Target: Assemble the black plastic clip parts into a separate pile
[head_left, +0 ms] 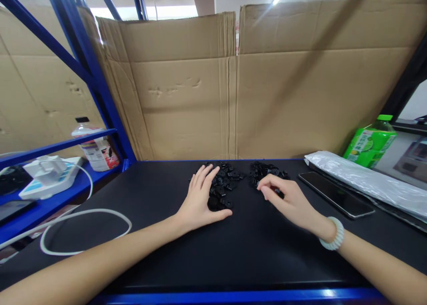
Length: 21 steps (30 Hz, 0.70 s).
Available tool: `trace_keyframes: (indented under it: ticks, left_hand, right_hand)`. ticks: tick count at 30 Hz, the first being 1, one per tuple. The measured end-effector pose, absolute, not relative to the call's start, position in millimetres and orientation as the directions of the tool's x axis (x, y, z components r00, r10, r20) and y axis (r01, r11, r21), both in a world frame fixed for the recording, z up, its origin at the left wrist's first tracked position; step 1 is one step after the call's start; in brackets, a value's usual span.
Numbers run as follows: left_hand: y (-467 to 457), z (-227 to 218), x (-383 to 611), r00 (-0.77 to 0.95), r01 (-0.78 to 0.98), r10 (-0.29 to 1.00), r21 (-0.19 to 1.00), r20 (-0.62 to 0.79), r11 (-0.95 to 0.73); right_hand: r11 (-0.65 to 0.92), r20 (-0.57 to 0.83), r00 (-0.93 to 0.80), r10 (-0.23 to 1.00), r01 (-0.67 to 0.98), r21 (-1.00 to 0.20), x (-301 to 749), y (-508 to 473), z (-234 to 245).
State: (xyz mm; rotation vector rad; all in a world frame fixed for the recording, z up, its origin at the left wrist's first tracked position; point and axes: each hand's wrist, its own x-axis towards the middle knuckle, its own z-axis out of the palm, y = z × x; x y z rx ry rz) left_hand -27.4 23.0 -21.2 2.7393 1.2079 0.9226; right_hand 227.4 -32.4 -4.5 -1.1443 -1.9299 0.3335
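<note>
Two heaps of small black parts lie toward the back of the black tabletop [200,260]. My left hand [200,198] rests at the near left side of the left heap [228,176], fingers spread and thumb pointing right. It covers some of those parts. Beside the right heap [265,169], my right hand [288,198] is curled, with thumb and forefinger close together. Whatever its fingertips hold, if anything, cannot be made out. A pale beaded bracelet [334,233] circles my right wrist. The exact kind of the black parts is too small to tell.
Right of my right hand lie a phone [336,193] and a silvery plastic package [367,176], with a green bottle [372,140] behind. A white cable [86,211] loops at the left, near a power strip [50,180] and a labelled bottle [96,147]. Cardboard [180,100] walls the back.
</note>
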Motion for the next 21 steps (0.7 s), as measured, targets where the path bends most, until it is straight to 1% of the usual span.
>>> trace_keyframes:
  ticks: [1, 3, 6, 8, 10, 13, 17, 21]
  left_hand:
    - [18.7, -18.5, -28.8, 0.555, 0.641, 0.626, 0.198, 0.548, -0.742]
    - [10.2, -13.9, -27.9, 0.633, 0.593, 0.531, 0.087, 0.563, -0.800]
    - [2.0, -11.0, -17.5, 0.746, 0.571, 0.454, -0.117, 0.487, -0.812]
    - [0.8, -11.7, -8.7, 0.777, 0.575, 0.456, -0.195, 0.435, -0.795]
    - [1.9, -13.5, -2.7, 0.784, 0.577, 0.470, -0.197, 0.405, -0.793]
    - [4.6, -15.5, -0.7, 0.783, 0.567, 0.474, -0.148, 0.403, -0.810]
    - [6.6, -14.4, -3.6, 0.807, 0.514, 0.436, -0.108, 0.399, -0.851]
    - [8.8, -14.0, -5.7, 0.829, 0.455, 0.398, -0.060, 0.392, -0.888]
  right_hand:
    - [0.543, 0.516, -0.241, 0.822, 0.605, -0.583, 223.5, -34.1, -6.9]
    - [0.554, 0.494, -0.291, 0.820, 0.619, -0.556, 214.8, -37.1, -12.0]
    - [0.588, 0.460, -0.379, 0.803, 0.630, -0.507, 204.0, -39.5, -18.0]
    - [0.593, 0.439, -0.404, 0.802, 0.628, -0.505, 200.8, -39.6, -20.2]
    - [0.580, 0.436, -0.387, 0.812, 0.616, -0.533, 200.5, -38.9, -21.6]
    - [0.552, 0.449, -0.328, 0.832, 0.580, -0.599, 202.1, -37.6, -22.2]
    - [0.515, 0.439, -0.273, 0.856, 0.528, -0.675, 204.0, -36.4, -21.7]
    - [0.485, 0.412, -0.256, 0.875, 0.484, -0.729, 206.0, -34.5, -22.4]
